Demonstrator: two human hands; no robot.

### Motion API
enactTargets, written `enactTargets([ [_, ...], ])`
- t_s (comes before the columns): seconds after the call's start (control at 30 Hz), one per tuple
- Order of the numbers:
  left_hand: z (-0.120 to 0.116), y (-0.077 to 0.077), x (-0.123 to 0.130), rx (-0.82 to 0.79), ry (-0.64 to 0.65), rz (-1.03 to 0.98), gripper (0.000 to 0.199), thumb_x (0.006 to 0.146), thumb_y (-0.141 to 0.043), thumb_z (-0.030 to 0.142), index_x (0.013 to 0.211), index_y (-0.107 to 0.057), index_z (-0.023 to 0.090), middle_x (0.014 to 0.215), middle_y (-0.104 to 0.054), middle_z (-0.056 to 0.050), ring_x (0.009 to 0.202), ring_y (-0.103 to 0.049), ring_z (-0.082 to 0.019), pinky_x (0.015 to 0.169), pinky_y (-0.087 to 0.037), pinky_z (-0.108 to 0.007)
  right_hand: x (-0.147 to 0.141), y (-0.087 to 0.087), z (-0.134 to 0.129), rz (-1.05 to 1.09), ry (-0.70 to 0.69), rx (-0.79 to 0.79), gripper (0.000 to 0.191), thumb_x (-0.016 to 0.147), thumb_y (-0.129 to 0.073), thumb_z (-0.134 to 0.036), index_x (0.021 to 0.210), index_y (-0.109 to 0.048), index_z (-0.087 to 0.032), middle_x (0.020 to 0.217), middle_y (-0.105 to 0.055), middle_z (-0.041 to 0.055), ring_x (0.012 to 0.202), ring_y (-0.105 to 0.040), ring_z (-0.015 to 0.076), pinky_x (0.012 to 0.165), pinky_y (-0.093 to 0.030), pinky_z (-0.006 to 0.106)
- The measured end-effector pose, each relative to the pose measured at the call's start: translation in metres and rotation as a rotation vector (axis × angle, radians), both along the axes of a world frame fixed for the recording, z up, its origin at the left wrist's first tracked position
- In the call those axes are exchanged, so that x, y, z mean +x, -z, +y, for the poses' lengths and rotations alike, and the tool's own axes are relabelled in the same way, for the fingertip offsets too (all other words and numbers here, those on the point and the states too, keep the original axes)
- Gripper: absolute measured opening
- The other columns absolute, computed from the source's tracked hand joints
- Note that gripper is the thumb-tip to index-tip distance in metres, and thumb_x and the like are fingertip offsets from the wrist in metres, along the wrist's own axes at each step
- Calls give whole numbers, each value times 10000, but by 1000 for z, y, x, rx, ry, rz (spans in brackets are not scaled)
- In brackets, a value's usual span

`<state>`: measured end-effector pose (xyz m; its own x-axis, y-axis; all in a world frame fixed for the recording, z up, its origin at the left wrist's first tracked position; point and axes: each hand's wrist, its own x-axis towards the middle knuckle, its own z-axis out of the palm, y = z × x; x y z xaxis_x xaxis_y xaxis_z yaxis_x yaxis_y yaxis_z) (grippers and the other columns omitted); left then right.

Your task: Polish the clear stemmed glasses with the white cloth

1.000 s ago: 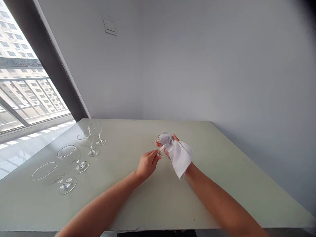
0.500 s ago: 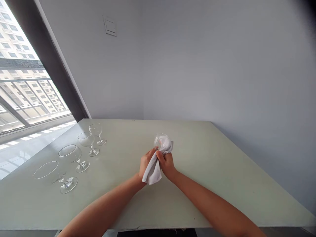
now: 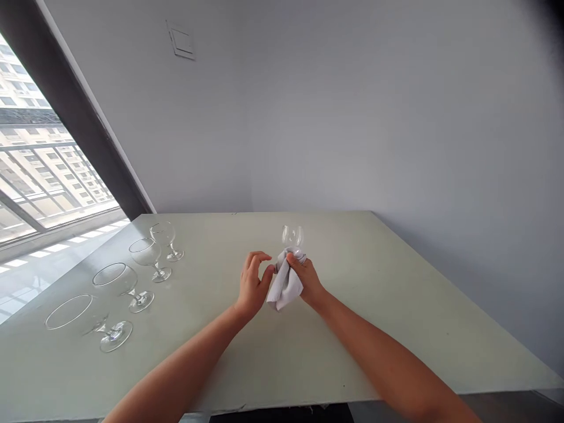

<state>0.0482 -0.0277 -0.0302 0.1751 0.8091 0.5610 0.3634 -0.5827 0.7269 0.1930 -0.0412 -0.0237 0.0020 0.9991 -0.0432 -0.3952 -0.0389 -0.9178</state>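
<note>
A clear stemmed glass (image 3: 292, 237) stands up out of my right hand (image 3: 306, 280), its bowl showing above the fist. My right hand is shut on a crumpled white cloth (image 3: 285, 288), which wraps the glass's lower part and hides its stem and foot. My left hand (image 3: 253, 286) is beside the cloth with its fingers apart and curled, holding nothing. Its thumb is very close to the cloth, but I cannot tell whether they touch.
Several clear brandy-style glasses (image 3: 147, 251) stand in a line along the left side of the pale green table (image 3: 273, 364). A bright window (image 3: 44, 153) lies beyond the table's left side. A grey wall rises behind and to the right.
My left hand has let go and opened, moving left of the cloth. The glass now stands higher above my right hand, with more of its bowl uncovered. The view has tilted slightly.
</note>
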Motion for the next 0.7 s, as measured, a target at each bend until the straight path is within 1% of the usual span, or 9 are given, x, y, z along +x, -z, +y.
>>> enactTargets([
  [0.1, 8, -9, -6, -366, 281, -191, 361, 801, -492, 409, 1112, -507, 227, 1088, -549, -77, 953, -538, -204, 736, -455, -306, -2, -3, -5, 81, -208, -25, 411, 713, -564, -570, 730, -579, -160, 585, -552, 19, 599, -574, 173, 575, -446, 296],
  [0.17, 10, -14, -9, -651, 540, -274, 487, 785, -477, 498, 1189, -469, 226, 990, -595, -98, 745, -598, -191, 528, -439, -256, -6, -4, -12, 108, -346, -31, 434, 734, -527, -589, 810, -586, -165, 585, -551, 9, 578, -573, 165, 602, -461, 321],
  [0.23, 9, -15, -11, -869, 752, -326, 603, 734, -518, 549, 1232, -440, 217, 866, -621, -106, 542, -583, -171, 388, -357, -228, -9, -4, -18, 118, -469, -30, 462, 753, -484, -607, 862, -585, -169, 571, -540, -2, 532, -555, 152, 635, -474, 360],
  [0.3, 8, -15, -12, -980, 848, -370, 659, 681, -584, 545, 1235, -442, 216, 869, -631, -123, 460, -566, -168, 341, -317, -222, -12, -3, -22, 122, -519, -27, 469, 760, -464, -612, 859, -583, -169, 564, -528, -6, 509, -538, 143, 649, -481, 382],
  [0.37, 9, -13, -11, -990, 816, -437, 625, 657, -630, 508, 1186, -487, 207, 961, -627, -147, 468, -573, -169, 337, -327, -225, -12, -2, -21, 110, -519, -39, 428, 734, -528, -584, 843, -578, -173, 600, -537, -2, 537, -541, 142, 651, -485, 375],
  [0.43, 11, -10, -9, -948, 718, -511, 538, 648, -668, 449, 1094, -543, 176, 1025, -617, -156, 546, -594, -174, 380, -377, -233, -10, -1, -17, 66, -526, -46, 386, 687, -616, -534, 809, -573, -170, 644, -548, 5, 584, -550, 147, 638, -481, 350],
  [0.53, 15, -7, -4, -845, 585, -603, 427, 610, -731, 321, 965, -582, 136, 1017, -630, -139, 782, -613, -197, 609, -470, -264, -5, 4, -6, -168, -499, -1, 350, 683, -633, -495, 755, -572, -158, 636, -547, 8, 599, -543, 153, 608, -451, 321],
  [0.6, 16, -5, 0, -788, 498, -641, 425, 581, -753, 266, 945, -579, 133, 979, -647, -119, 870, -600, -197, 740, -456, -283, -2, 9, -1, -466, -369, 98, 324, 711, -599, -487, 724, -580, -164, 608, -548, 8, 577, -515, 150, 604, -422, 314],
  [0.7, 10, -2, 8, -749, 330, -711, 483, 550, -768, 248, 973, -555, 154, 987, -647, -101, 878, -600, -189, 785, -440, -305, 0, 15, 4, -940, -39, 352, 231, 749, -570, -401, 662, -591, -189, 587, -560, 28, 601, -495, 171, 712, -387, 365],
])
